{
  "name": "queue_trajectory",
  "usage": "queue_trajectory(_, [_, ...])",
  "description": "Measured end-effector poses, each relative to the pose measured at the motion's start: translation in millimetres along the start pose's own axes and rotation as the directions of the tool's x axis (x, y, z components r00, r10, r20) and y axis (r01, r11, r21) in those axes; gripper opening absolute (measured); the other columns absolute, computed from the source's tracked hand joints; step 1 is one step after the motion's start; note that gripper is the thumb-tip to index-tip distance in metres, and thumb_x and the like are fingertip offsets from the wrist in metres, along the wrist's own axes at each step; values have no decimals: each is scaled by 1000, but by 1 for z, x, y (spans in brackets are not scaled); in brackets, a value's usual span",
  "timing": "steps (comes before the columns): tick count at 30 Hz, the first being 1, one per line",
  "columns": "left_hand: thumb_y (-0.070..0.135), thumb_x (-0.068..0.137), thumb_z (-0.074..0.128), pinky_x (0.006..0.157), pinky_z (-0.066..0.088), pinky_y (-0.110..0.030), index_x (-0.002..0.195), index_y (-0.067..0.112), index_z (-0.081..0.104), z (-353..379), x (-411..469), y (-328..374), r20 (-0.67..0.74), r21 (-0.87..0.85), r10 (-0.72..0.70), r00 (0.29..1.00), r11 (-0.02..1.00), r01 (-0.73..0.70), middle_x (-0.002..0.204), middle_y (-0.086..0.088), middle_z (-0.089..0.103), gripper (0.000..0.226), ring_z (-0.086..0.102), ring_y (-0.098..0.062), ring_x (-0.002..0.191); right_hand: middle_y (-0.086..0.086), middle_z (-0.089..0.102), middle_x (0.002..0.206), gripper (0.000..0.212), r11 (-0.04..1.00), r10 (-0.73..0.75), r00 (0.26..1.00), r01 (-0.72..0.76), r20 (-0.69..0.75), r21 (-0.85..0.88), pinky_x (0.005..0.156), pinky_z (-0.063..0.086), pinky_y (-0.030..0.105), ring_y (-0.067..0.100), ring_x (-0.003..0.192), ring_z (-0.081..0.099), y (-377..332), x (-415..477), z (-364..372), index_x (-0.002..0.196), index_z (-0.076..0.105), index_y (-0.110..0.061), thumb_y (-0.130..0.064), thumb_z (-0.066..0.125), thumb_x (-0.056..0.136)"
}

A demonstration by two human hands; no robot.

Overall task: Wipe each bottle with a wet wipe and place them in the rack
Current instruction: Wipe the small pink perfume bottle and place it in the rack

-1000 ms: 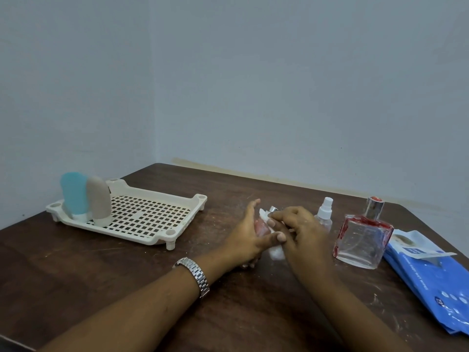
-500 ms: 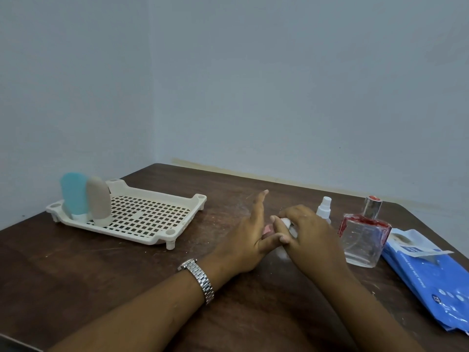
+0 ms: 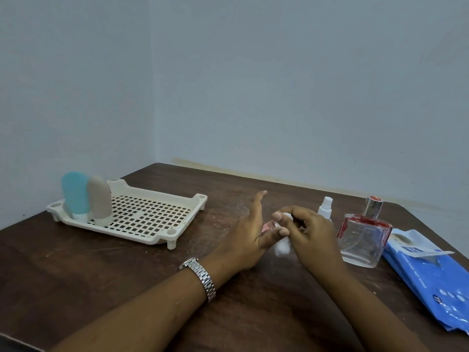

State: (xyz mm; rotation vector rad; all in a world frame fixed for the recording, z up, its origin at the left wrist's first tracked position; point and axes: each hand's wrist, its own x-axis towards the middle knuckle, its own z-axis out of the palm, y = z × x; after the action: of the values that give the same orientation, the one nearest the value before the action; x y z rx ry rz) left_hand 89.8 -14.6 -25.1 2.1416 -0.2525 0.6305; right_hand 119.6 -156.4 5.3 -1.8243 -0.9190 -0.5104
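My left hand [image 3: 250,233] holds a small pink bottle [image 3: 268,226] between thumb and palm, index finger stretched forward; most of the bottle is hidden. My right hand [image 3: 311,232] grips a white wet wipe [image 3: 282,246] and rubs it against that bottle. A cream perforated rack [image 3: 142,219] stands at the left with a blue bottle [image 3: 74,196] and a beige bottle [image 3: 99,200] upright in its far corner. A small white spray bottle [image 3: 325,209] and a square glass perfume bottle [image 3: 363,235] with red trim stand to the right of my hands.
A blue pack of wet wipes [image 3: 429,273] with its flap lifted lies at the right table edge. The dark wooden table [image 3: 101,270] sits in a corner between two pale walls.
My hands stayed together at the table's middle. The right hand shifted along the pink bottle with the wipe, which now hangs out below my fingers. My left index finger stays extended.
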Motion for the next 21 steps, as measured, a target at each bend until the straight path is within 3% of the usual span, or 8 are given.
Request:
queue_trajectory(3, [96,59,28,66,41,-10,151,21,7,0,1,2,-10,17,14,1000,1000,-14,83,3,64,121,59,6,69,-11,65,67,10,1000,11,998,-11,-65,7,55,40,7,0,67,58,-2,-1,3,76,66,-24,-23,63,85])
queue_trajectory(5, [97,58,27,67,44,-12,151,23,5,0,1,1,0,39,13,1000,999,-13,78,-2,64,121,61,4,74,-7,66,66,12,998,51,994,-49,-94,24,53,41,12,5,64,59,-1,-2,4,77,68,-22,-25,61,87])
queue_trajectory(7, [98,57,25,74,51,-21,150,24,4,-1,0,0,15,60,0,1000,998,-1,89,-4,68,121,66,-8,86,-5,68,69,14,984,145,984,-132,-102,120,54,47,19,9,64,62,1,-3,5,79,69,-22,-24,58,89])
queue_trajectory(9, [98,57,23,62,47,-18,150,23,5,-2,0,0,18,80,-13,1000,997,11,77,-6,66,121,66,-13,75,-2,70,72,17,946,245,965,-215,-98,242,59,55,27,12,67,66,3,-3,5,83,70,-19,-22,55,91])
queue_trajectory(11, [98,57,23,53,39,-15,150,22,7,-1,0,-1,8,81,-18,1000,997,18,64,-2,59,121,60,-7,59,1,71,75,17,917,289,954,-251,-83,309,60,57,32,16,70,68,3,-3,4,89,71,-14,-20,55,91])
queue_trajectory(14, [99,57,22,50,35,-13,150,22,9,0,1,-5,-24,52,-30,999,998,31,60,6,51,121,54,3,55,2,72,83,13,875,298,953,-248,-58,416,57,55,22,12,75,68,1,-3,4,92,71,-8,-12,59,88])
queue_trajectory(18, [101,51,18,64,47,-34,149,23,12,-2,1,-6,-39,-9,-74,997,997,73,86,-20,66,126,65,-10,86,1,73,86,12,866,246,969,-208,-27,455,65,53,18,9,80,68,-1,-4,5,92,71,-8,-5,64,83])
queue_trajectory(21, [101,51,19,51,39,-15,148,20,15,-1,-1,-2,-43,-58,-68,997,996,66,60,2,55,127,57,9,59,-2,73,87,13,890,217,976,-184,-32,416,68,51,15,8,82,68,0,-4,2,91,72,-9,-3,68,80])
